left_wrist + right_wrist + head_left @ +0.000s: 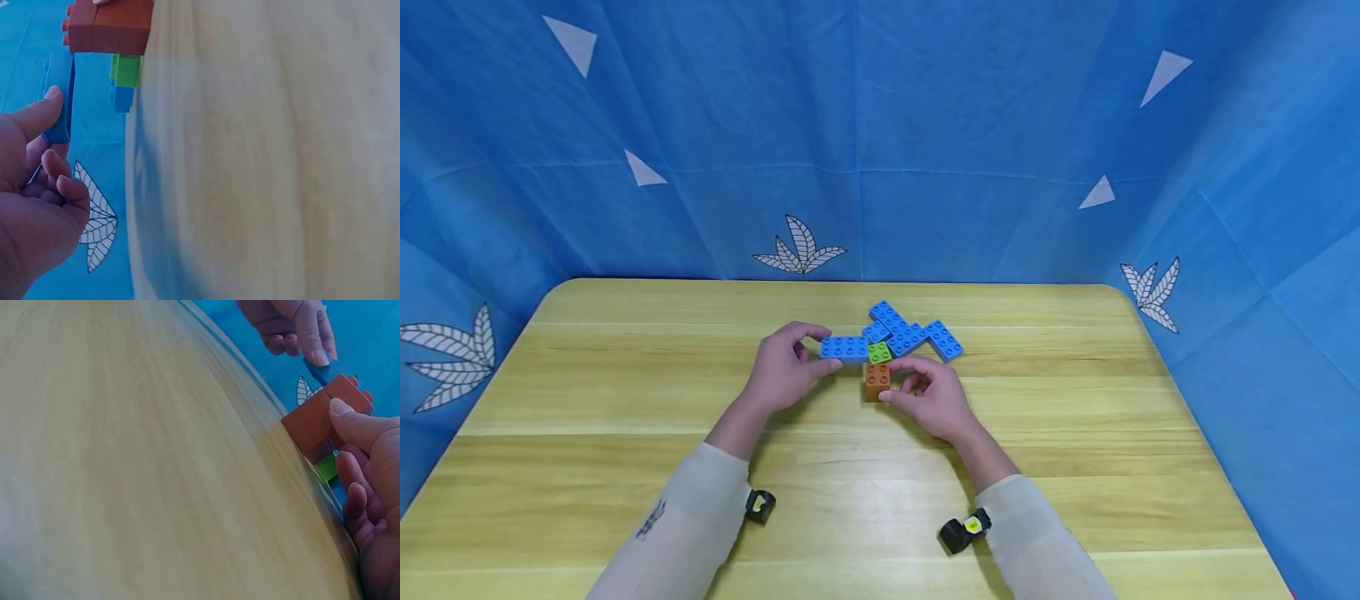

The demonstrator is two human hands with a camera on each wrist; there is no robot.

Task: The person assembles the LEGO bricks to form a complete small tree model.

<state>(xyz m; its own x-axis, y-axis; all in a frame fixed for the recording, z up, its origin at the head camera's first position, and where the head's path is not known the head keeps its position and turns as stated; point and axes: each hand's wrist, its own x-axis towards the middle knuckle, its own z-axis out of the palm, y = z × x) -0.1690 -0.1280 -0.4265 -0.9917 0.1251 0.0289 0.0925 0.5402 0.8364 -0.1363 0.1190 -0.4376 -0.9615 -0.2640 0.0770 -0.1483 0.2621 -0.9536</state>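
Note:
My left hand point(784, 367) pinches a long blue building brick point(844, 348) between thumb and fingers, its studs facing up. In the left wrist view this blue brick point(60, 100) is held up off the table, thumb on its side. My right hand point(931, 395) grips an orange-brown block point(877, 383) by its right side. The right wrist view shows that block point(322, 415) as two bricks stacked, with the thumb pressed on one face. Just behind it is a small lime-green brick point(879, 352), beside the right end of the long blue brick.
Several blue bricks lie together behind the green one, among them a slanting brick point(907, 340) and another point(944, 341) at the right. The wooden table point(1060, 433) has its back edge against a blue curtain point(925, 125). A small black device point(955, 535) sits at the right cuff.

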